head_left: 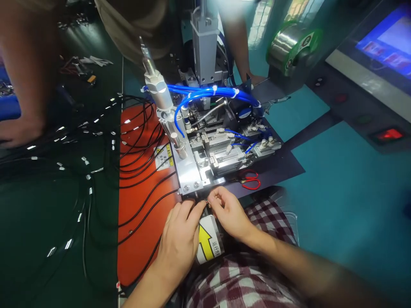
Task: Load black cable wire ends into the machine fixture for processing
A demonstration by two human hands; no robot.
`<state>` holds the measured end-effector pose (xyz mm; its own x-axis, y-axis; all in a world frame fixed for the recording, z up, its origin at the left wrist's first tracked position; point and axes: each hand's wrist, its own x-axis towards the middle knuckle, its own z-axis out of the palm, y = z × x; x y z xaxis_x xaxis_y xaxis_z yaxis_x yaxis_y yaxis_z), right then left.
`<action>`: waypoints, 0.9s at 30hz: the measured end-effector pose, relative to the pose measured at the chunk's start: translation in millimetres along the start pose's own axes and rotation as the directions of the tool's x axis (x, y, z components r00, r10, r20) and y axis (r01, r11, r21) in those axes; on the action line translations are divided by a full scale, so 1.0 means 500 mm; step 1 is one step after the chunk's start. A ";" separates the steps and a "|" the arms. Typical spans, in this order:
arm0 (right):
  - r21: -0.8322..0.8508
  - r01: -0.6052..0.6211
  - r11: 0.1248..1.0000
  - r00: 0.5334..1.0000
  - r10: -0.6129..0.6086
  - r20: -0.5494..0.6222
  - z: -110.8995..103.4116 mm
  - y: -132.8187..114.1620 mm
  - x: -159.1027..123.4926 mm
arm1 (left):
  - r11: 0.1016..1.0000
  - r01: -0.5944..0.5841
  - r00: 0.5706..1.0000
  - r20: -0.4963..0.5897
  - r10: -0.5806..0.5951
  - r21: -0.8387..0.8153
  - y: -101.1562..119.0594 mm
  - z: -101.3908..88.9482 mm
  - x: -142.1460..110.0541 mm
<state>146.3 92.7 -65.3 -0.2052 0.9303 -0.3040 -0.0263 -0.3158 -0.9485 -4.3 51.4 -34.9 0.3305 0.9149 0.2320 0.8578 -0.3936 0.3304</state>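
At the near edge of a metal machine (pixel 189 164), my left hand (pixel 180 233) is closed, its fingers curled over the track and its thumb reaching toward the other hand. My right hand (pixel 231 214) pinches close beside it. A tiny piece seems to lie between the fingertips of both hands, too small to name. Just below the fingers a white label with a yellow arrow (pixel 205 244) covers the feed track. Black cables (pixel 147 201) with shiny metal ends run in from the left, passing under or near the machine's edge.
Red-handled scissors (pixel 251 179) lie right of the machine. Blue air hoses (pixel 215 90) arch over it. A solder wire spool (pixel 290 49) and a control panel with a screen (pixel 385 47) stand at right. An orange mat (pixel 138 256) lies left. Another person's hand (pixel 22 128) rests far left.
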 end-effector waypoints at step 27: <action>0.248 -0.206 0.946 0.976 0.179 0.127 0.003 -0.022 0.001 | 0.939 0.269 0.959 0.032 -0.283 0.215 -0.032 -0.022 -0.112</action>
<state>145.1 96.1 -55.1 -0.3287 0.8274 -0.4553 -0.2257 -0.5369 -0.8129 -40.9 5.3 -43.0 0.0872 0.9912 0.0993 0.9788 -0.1038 0.1763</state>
